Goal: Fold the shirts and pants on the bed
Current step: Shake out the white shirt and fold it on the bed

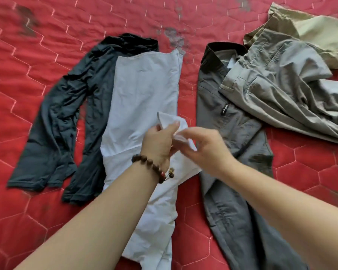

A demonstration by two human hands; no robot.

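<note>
Red quilt [47, 78]: quilted bedspread with pale hexagon stitching, dark smudges near the top edge; fills the whole head view, all clothes lie on it.
White shirt [142, 90]: centre of view, spread lengthwise on the quilt, running from top centre down to the bottom edge between the forearms; overlaps the right side of the dark top.
Shirt edge [169, 118]: a bunched piece of the white fabric lifted off the flat part, held between both hands.
Left hand [158, 142]: fingers curled around the bunched white fabric, thumb up against it; wrist over the shirt's lower half.
Bead bracelet [151, 166]: brown beads on the left wrist, a small tassel hanging from it.
Right hand [207, 147]: fingertips pinch the same bunch of white fabric from the right; slightly motion-blurred, exact finger contact hard to read.
Dark top [66, 117]: long-sleeved, navy/black, left of the white shirt and partly under it, sleeves lying toward lower left.
Grey pants [228, 133]: right of the white shirt, apart from it at the top, laid lengthwise, small black label near the waist; right forearm crosses over them.
Olive pants [277, 80]: crumpled, lying over the grey pants' waist area, upper right.
Khaki garment [310, 28]: top right corner, partly under the olive pants.
</note>
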